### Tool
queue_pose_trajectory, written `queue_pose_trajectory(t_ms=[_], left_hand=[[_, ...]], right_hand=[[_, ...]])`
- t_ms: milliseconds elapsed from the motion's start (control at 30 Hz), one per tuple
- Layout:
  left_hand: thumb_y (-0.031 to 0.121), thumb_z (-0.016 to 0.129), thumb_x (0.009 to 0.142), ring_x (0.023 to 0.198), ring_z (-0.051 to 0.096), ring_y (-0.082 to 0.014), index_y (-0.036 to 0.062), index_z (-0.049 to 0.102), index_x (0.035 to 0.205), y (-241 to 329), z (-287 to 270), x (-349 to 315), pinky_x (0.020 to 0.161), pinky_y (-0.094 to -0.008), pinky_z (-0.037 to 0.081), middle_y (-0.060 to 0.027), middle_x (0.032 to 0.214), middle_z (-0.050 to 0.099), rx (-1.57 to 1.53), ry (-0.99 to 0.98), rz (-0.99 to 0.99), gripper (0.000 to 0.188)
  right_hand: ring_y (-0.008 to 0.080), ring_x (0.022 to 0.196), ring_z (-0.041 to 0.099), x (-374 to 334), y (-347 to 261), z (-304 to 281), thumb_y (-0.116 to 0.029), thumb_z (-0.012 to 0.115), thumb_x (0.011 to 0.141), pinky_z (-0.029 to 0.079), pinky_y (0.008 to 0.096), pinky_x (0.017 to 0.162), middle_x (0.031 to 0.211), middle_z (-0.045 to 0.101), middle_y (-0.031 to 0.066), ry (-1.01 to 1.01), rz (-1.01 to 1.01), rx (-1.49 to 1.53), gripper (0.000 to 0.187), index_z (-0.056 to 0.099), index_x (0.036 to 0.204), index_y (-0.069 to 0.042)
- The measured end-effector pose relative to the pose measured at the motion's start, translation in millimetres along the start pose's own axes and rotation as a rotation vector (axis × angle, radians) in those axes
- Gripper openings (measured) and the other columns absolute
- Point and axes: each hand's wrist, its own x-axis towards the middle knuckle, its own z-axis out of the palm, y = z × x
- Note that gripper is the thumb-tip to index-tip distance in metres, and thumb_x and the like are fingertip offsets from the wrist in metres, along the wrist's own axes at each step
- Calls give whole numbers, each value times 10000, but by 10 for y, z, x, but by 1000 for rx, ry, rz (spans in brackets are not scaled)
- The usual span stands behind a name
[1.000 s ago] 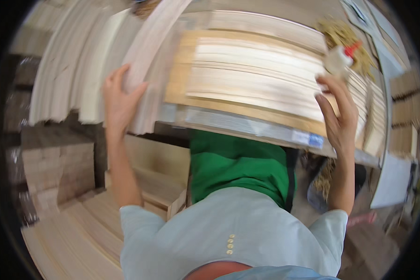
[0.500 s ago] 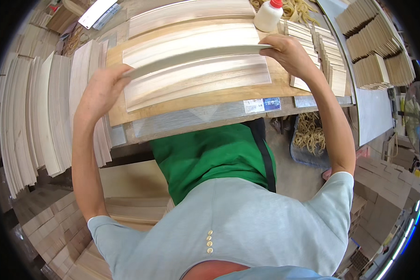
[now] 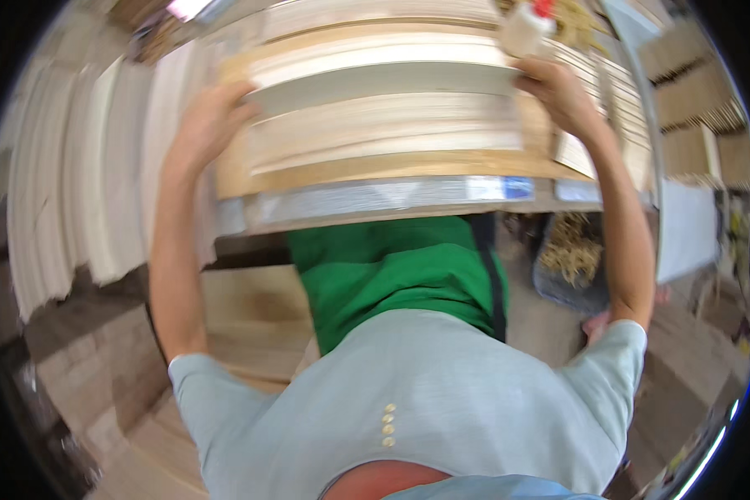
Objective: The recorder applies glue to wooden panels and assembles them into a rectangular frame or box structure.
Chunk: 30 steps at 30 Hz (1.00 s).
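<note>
Between my two hands stretches a long, thin wooden board [image 3: 383, 83], held by its short ends and tilted so a shaded face shows. My left hand [image 3: 212, 123] closes on the board's left end. At the right end, the fingers of my right hand [image 3: 558, 90] pinch the board near its corner. Beneath it lie pale, grained wood panels [image 3: 392, 133] on a yellowish wooden base board [image 3: 375, 166]. The picture is smeared by motion, so fine edges do not show.
A white bottle with a red cap [image 3: 527, 29] stands beyond my right hand. Stacked thin wood strips [image 3: 625, 112] lie at the right. Long boards [image 3: 83, 167] stand stacked at the left. A dark bin of tan bands or shavings [image 3: 569, 260] sits below the table's edge.
The held board has turned, showing more of its broad face. My view has shifted, so the table and both hands appear further right. Both hands keep hold of the board.
</note>
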Motion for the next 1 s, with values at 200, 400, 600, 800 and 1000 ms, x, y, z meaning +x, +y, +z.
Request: queue_pose_trajectory(t_ms=[200, 400, 600, 800, 1000], left_hand=[[143, 610, 846, 826, 625, -296, -21, 627, 1093, 24, 79, 111, 779, -371, 471, -199, 905, 670, -48, 44, 73, 297], [137, 620, 845, 780, 613, -284, -22, 633, 1075, 47, 58, 23, 754, -365, 475, -185, 867, 665, -59, 61, 18, 280], [146, 625, 849, 758, 604, -282, -24, 634, 1063, -67, 115, 79, 732, -370, 472, -183, 835, 658, -80, 93, 62, 273], [146, 615, 864, 725, 578, -259, -26, 634, 1049, -73, 118, 99, 711, -376, 460, -158, 790, 642, -96, 79, 40, 254], [132, 620, 866, 776, 570, -227, -18, 617, 1080, -77, 119, 100, 731, -356, 460, -145, 837, 636, -154, 57, 46, 261]], right_hand=[[288, 729, 597, -73, 65, -24, -111, 623, 850, 458, 363, 683, 810, 624, 175, 31, 25, 20, 187, 611, 999, 1], [308, 733, 586, -47, 8, -1, -95, 606, 863, 454, 372, 690, 819, 614, 183, 10, -12, 20, 169, 594, 997, 7], [325, 758, 583, -42, 5, 15, -93, 597, 871, 452, 379, 703, 843, 615, 188, 24, 8, 37, 151, 593, 985, 5], [330, 772, 581, -48, -6, -4, -108, 593, 880, 449, 385, 710, 852, 616, 193, 8, 20, 9, 158, 592, 1000, -6], [341, 777, 574, -47, 16, 20, -117, 586, 888, 446, 393, 710, 889, 611, 197, 23, -26, -7, 165, 573, 1010, -6]])
